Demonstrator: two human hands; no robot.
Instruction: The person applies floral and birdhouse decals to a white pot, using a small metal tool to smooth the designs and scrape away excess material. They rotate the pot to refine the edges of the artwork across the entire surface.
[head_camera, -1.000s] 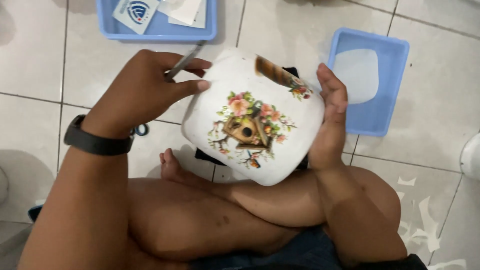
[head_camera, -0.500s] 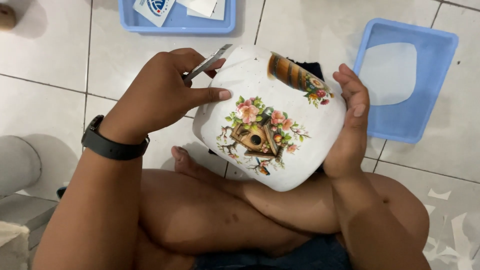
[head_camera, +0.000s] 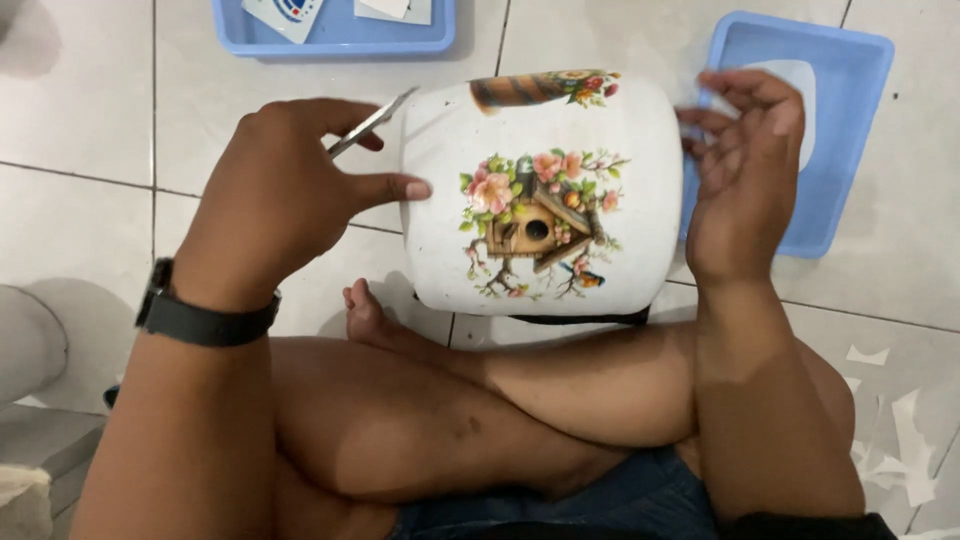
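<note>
Blue tray holds white sheet; 2nd blue tray holds papers. L hand grips metal blade, thumb on white pot resting on lap; R hand spread open at pot's side.

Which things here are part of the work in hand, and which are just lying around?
In hand:
white pot with birdhouse decal, steadied between left hand and right hand
thin metal blade in the left fingers

Lying about:
blue tray with paper sheets, top
blue tray with a white sheet, right
paper scraps on the tiled floor
</note>
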